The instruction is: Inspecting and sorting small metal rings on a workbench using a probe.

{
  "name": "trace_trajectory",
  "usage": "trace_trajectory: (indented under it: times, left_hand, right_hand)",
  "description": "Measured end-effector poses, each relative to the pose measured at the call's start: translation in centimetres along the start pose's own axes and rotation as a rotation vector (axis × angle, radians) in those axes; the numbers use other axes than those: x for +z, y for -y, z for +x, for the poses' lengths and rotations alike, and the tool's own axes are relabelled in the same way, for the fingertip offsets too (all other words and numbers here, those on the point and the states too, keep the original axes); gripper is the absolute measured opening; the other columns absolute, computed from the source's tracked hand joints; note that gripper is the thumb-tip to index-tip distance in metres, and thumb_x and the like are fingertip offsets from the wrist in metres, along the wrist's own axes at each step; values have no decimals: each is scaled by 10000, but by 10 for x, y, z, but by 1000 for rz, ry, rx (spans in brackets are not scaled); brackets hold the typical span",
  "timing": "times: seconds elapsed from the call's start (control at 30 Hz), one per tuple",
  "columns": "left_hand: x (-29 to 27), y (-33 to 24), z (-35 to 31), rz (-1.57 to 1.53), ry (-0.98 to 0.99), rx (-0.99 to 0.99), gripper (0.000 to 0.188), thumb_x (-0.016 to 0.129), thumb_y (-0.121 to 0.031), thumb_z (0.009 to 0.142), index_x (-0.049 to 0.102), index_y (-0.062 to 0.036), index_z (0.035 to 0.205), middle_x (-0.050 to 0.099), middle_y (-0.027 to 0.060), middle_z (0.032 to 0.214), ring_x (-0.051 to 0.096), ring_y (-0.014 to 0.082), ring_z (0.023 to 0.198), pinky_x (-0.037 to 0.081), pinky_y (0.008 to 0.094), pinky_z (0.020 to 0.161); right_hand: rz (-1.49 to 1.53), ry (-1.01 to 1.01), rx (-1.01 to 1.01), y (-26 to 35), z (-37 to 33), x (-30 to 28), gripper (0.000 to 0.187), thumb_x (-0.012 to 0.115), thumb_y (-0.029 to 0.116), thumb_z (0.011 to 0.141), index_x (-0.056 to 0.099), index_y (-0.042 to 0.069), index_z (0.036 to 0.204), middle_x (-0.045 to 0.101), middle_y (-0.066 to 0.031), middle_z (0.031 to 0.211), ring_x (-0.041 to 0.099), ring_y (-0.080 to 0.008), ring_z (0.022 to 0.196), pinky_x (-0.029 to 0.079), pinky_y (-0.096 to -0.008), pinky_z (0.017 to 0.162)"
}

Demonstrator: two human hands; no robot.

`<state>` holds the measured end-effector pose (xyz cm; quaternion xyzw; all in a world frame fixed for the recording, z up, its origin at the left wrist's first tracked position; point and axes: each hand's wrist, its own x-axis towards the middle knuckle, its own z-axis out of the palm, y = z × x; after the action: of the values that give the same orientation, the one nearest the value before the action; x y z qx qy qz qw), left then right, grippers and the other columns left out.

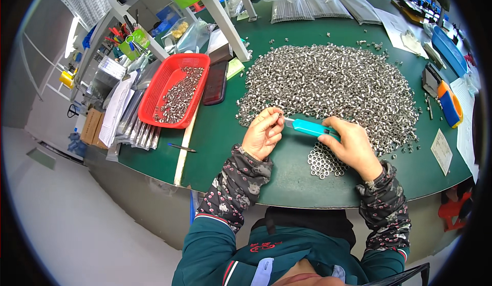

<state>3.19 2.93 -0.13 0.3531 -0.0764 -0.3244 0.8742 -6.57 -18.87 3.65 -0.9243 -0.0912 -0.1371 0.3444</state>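
My left hand (264, 133) is closed, pinching a small metal ring (281, 115) between thumb and forefinger. In my right hand (353, 145) is a turquoise utility knife (308, 128), gripped around its rear end. Its blade points left and reaches the ring or lies very close to it; actual contact I cannot tell. Beyond both hands a broad heap of small shiny metal rings (338, 78) covers the green table (241, 176). Beside my right wrist, a flat cluster of rings (324, 162) lies in a single layer, partly hidden by that hand.
On the left stands a red plastic basket (147, 108) holding more rings, beside a dark phone-like slab (215, 83). A pen (182, 147) lies near a wooden strip (185, 152). To the right are an orange-and-blue tool (450, 105) and a paper card (441, 152). Plastic-bagged parts (292, 8) line the back.
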Motion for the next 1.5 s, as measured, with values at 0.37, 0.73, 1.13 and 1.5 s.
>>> trace_trajectory:
  times: [0.37, 0.73, 1.13, 1.5]
  left_hand:
    - [-1, 2, 1, 41, 43, -3, 132, 497, -93, 902, 535, -33, 1013, 547, 24, 770, 354, 30, 503, 258, 151, 373]
    - [-3, 5, 0, 187, 26, 48, 137, 507, -107, 904, 515, -23, 1013, 525, 10, 737, 330, 23, 487, 248, 150, 383]
    - [1, 4, -1, 280, -18, 56, 133, 509, -150, 910, 515, -37, 979, 516, 9, 734, 323, 19, 477, 245, 145, 378]
    - [2, 4, -1, 328, -12, 75, 135, 479, -149, 924, 507, -23, 966, 480, 4, 708, 311, 18, 472, 235, 147, 374]
  right_hand:
    - [45, 57, 67, -1, 1, 3, 271, 623, 286, 783, 585, 64, 934, 592, -141, 655, 595, -313, 623, 451, -403, 567]
    - [43, 98, 108, 2, 2, 3, 282, 609, 307, 794, 588, 51, 910, 590, -141, 656, 593, -317, 635, 443, -410, 575]
    - [-117, -48, -51, -3, -1, 10, 261, 624, 287, 779, 568, 71, 912, 581, -108, 692, 588, -295, 647, 457, -397, 567]
    - [-175, -100, -99, -2, -1, 10, 241, 630, 279, 771, 567, 84, 897, 558, -95, 659, 578, -288, 611, 449, -397, 531]
